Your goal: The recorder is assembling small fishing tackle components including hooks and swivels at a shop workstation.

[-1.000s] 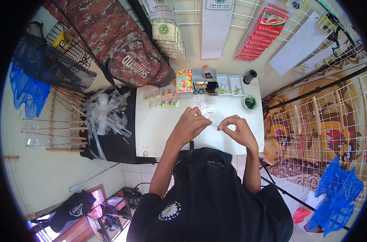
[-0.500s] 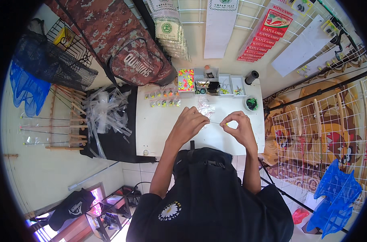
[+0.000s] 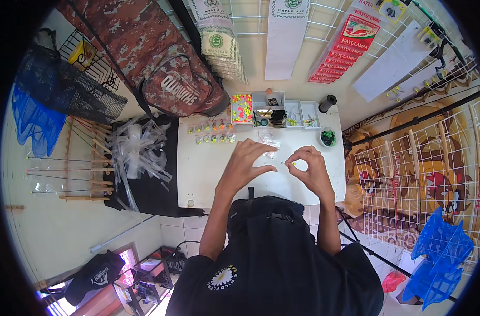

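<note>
My right hand [image 3: 315, 171] is over the white table [image 3: 208, 174], thumb and index finger pinched together. From the pinch a short, thin piece of fishing tackle sticks out to the left, with a small yellow-green bead [image 3: 294, 164] by the fingertips. Its exact kind is too small to make out. My left hand [image 3: 241, 166] is just left of it, thumb and fingers spread apart with nothing between them. Beyond both hands lies a clear plastic packet [image 3: 269, 138] on the tabletop.
Behind the hands stand a box of bright beads [image 3: 242, 108], white trays [image 3: 309, 126] of small parts, a black cylinder [image 3: 328, 102] and a tub of green pieces [image 3: 328, 138]. Small packed bags [image 3: 214, 138] lie left. A camouflage bag [image 3: 179, 87] hangs over the far left edge.
My left hand has let go of the thin piece's left end, and its fingers have opened. The right hand keeps its pinch in nearly the same place.
</note>
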`<state>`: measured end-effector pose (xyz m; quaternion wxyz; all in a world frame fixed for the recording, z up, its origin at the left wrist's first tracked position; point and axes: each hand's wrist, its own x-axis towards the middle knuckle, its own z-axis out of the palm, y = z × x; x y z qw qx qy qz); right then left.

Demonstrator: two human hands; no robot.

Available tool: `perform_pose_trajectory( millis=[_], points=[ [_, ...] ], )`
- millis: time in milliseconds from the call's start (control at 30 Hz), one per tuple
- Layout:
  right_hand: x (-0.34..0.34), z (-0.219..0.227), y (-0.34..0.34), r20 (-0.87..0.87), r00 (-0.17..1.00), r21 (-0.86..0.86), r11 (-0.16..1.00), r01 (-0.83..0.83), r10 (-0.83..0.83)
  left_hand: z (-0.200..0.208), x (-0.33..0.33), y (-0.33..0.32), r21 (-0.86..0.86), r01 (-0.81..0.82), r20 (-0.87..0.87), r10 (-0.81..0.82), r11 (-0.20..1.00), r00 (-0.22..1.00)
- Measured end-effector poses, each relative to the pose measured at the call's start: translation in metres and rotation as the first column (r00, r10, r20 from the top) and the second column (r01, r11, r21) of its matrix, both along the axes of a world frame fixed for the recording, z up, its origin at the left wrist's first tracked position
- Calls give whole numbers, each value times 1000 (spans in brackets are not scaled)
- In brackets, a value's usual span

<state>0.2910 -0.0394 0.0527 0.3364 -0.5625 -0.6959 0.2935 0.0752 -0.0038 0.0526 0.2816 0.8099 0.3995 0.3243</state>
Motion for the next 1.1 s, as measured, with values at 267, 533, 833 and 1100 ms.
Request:
perform_pose_trajectory(
  millis=[267, 533, 833, 1100],
  points=[
    [-3, 3, -2, -116, 993, -43, 999, -24, 19, -14, 16, -2, -67, 40, 144, -30, 997, 989],
    [-3, 7, -5, -163, 985, 24, 997, 67, -62, -23, 12, -5, -135, -28, 283, 66, 990, 957],
    [-14, -8, -9, -272, 954, -51, 992, 115, -124, -23, 18, -7, -578, 79, 578, 339, 812, 743],
    [-27, -25, -2, -426, 893, -171, 982, 79, -146, -28, 21, -6, -697, 161, 657, 532, 699, 534]
  ],
)
